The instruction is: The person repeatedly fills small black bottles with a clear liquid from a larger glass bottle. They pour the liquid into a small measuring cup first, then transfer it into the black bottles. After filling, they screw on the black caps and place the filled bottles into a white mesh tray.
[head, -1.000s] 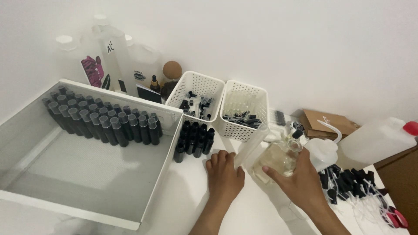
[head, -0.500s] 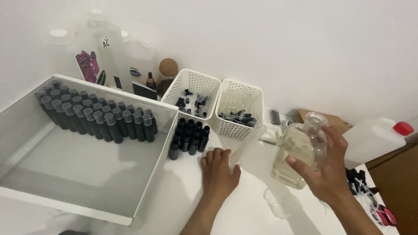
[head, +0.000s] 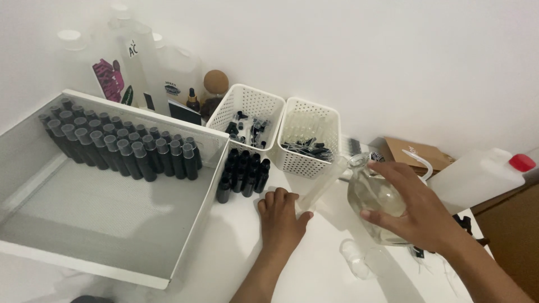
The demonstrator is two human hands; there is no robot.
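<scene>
My right hand (head: 418, 210) grips a clear glass bottle (head: 373, 193) of pale yellowish liquid, tilted with its open mouth leaning left against the top of a tall clear measuring cylinder (head: 321, 184). My left hand (head: 281, 216) rests on the white table and holds the cylinder's foot between thumb and fingers. A small clear stopper or cap (head: 355, 264) lies on the table below the bottle.
A large white tray (head: 112, 224) with rows of dark capped vials (head: 118, 147) fills the left. Loose black vials (head: 244, 174) stand beside it. Two white perforated baskets (head: 309, 163) hold small parts. Large jugs (head: 140, 67) stand at the back, a white canister (head: 477, 177) at right.
My right hand lifted the glass bottle upright, then tipped it left until its mouth met the cylinder's top. My left hand stayed at the cylinder's base.
</scene>
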